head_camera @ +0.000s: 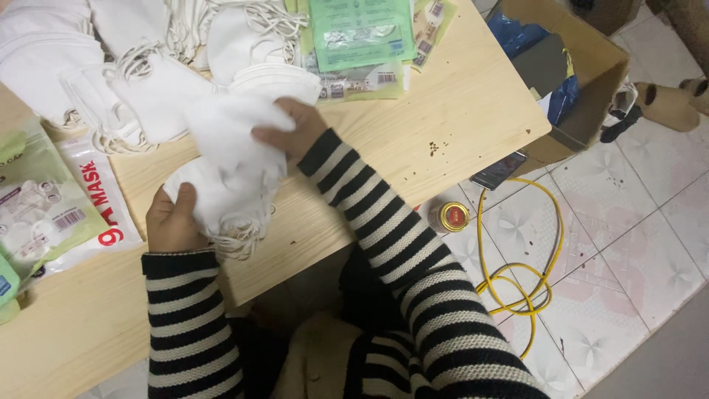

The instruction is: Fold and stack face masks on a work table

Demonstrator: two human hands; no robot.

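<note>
Sleeves striped black and white fill the lower middle of the frame, and from them we reach onto the pale wooden table [413,125]. Our left hand [171,220], at lower left, is closed around the bottom of a bundle of white face masks [229,177], thumb on top, with ear loops spilling out beneath. Our right hand [289,133], just above centre, grips the upper mask of the same bundle, fingers folded over its edge. To do this well, we judge that we should keep the stack squared and the loops tucked, pinching one mask only so the rest do not slide.

Further up, a loose heap of masks [118,81] spreads across the upper left, and green printed packets [360,37] lie at top centre. Flat packets [52,207] sit at the left edge. On the tiled floor at right we see a yellow cable [517,288], a small jar [452,216] and a cardboard box [591,66].
</note>
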